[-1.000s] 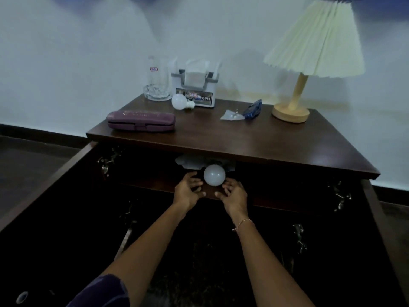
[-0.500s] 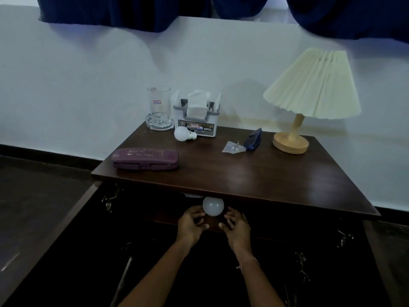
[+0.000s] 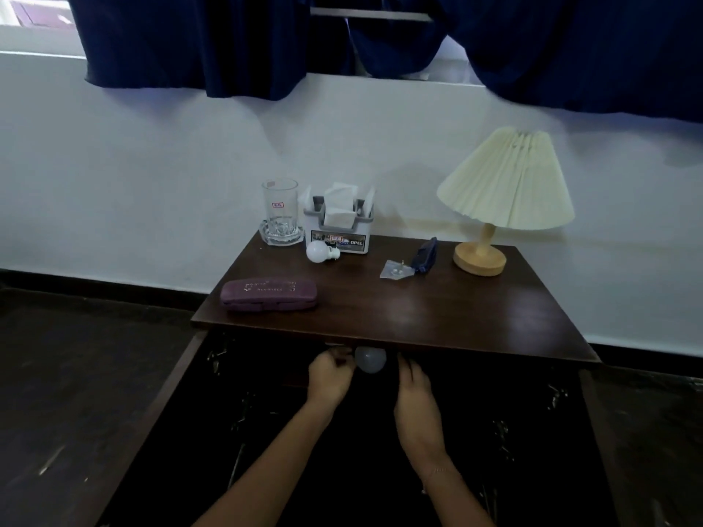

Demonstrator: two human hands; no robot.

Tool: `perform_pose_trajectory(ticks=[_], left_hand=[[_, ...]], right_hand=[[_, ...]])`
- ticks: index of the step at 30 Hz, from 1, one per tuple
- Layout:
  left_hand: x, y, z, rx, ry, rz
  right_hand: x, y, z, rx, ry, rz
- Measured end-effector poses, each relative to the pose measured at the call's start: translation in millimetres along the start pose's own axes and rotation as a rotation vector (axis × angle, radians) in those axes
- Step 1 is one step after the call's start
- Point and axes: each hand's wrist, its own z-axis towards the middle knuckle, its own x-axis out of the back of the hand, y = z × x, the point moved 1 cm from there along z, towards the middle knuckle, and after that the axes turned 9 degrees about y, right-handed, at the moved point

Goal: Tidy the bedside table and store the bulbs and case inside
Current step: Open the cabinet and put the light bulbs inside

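- Head view, step in hand: the first bulb [image 3: 371,360] is being set inside the bedside table, just beneath the front edge of the surface [image 3: 437,321]. This step is judged nearly done.
- The left hand [image 3: 329,378] is held with fingers curled against the bulb's left side; grip or mere touch cannot be told.
- The right hand [image 3: 412,384] is held just beside the bulb, fingers fairly straight, nothing grasped.
- Not yet stored: the second bulb [image 3: 322,252], lying by the tissue holder [image 3: 339,230], and the purple case [image 3: 269,294], near the front left corner.
- Next, the bulb should be left steady so it cannot roll forward. The hands must be drawn back before being raised, since the surface's edge overhangs them.
- Wide room is left between the open doors [image 3: 159,412]. The glass [image 3: 280,213] stands close to the second bulb, and the case lies freely reachable.
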Motion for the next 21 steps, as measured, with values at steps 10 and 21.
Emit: perform_pose_trajectory(ticks=[10, 21], left_hand=[[15.8, 74.9, -53.6, -0.663, 0.165, 0.05], [-32.3, 120.2, 47.1, -0.321, -0.206, -0.007]], right_hand=[[84.5, -63.8, 44.6, 0.139, 0.232, 0.198], [45.8, -38.1, 153.6, -0.203, -0.068, 0.28]])
